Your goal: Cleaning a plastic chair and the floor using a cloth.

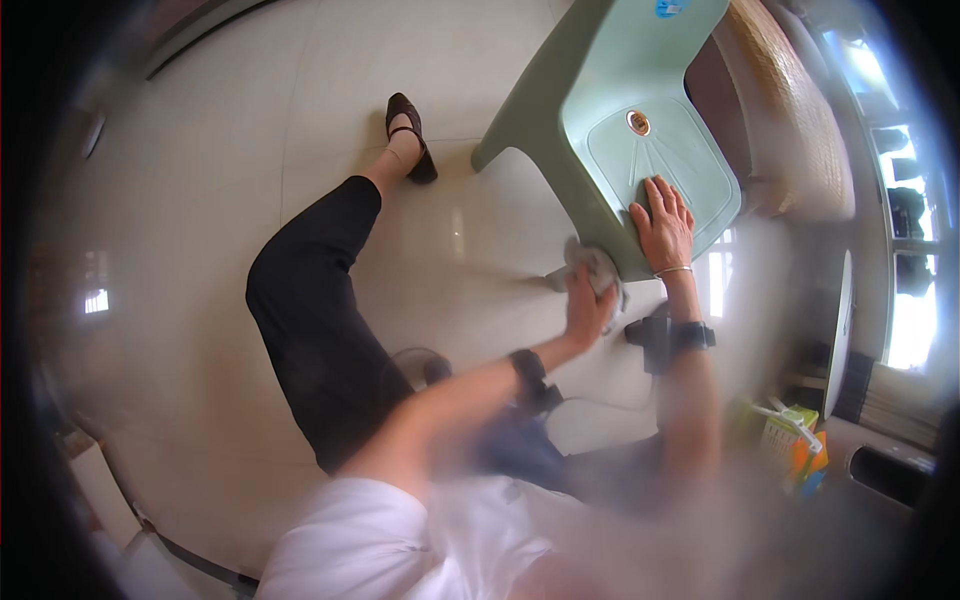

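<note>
A pale green plastic chair point(660, 150) stands on the tiled floor, with a round badge on its seat and a blue sticker on its backrest. My right hand point(666, 229) lies flat, palm down, on the near left part of the seat, thumb apart from the fingers, holding nothing. Lower and to the left, my left hand point(590, 307) grips a crumpled grey cloth point(598, 270) against the chair's near side, by a leg. Some of the cloth is hidden by the fingers. Both wrists wear dark strapped devices.
My black-trousered leg point(315, 285) stretches out left, ending in a dark shoe point(411, 139). A cushioned seat with a woven cover point(814, 127) stands beyond the chair. At the lower right are a small green and white basket point(787, 431) and orange items. A thin cable crosses the floor below my hands.
</note>
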Tool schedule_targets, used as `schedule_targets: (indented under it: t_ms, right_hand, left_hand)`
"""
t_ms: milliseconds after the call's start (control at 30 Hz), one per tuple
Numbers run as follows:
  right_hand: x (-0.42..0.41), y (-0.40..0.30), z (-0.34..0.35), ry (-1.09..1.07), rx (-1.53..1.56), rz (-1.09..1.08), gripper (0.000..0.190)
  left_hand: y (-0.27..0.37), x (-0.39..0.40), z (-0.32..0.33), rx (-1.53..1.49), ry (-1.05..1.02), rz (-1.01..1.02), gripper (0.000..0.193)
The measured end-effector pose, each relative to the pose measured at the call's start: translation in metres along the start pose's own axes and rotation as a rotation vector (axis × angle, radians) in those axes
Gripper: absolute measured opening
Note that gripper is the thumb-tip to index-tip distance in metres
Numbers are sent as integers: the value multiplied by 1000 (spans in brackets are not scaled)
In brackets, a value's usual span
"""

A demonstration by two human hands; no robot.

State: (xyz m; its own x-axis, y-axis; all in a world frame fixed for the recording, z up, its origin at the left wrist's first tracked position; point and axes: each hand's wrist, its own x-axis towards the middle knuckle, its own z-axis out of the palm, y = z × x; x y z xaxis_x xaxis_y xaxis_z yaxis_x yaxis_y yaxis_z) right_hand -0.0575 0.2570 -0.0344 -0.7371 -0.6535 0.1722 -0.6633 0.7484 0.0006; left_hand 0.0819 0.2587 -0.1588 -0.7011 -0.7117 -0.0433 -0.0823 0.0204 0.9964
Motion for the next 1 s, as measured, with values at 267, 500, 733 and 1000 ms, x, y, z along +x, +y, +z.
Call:
schedule_targets:
  t_ms: [267, 500, 733, 1000]
  right_hand:
    - [-2, -1, -9, 8, 16, 45, 48]
    - [3, -11, -8, 61, 3, 29, 46]
    - [4, -7, -5, 40, -1, 44, 45]
    - [1, -9, -10, 24, 14, 94, 44]
  left_hand:
    - [64, 57, -49, -115, -45, 164, 40]
    - [81, 179, -97, 371, 275, 385, 28]
    - [95, 49, -67, 388, -326, 603, 51]
    - [-21, 62, -54, -566, -94, -641, 43]
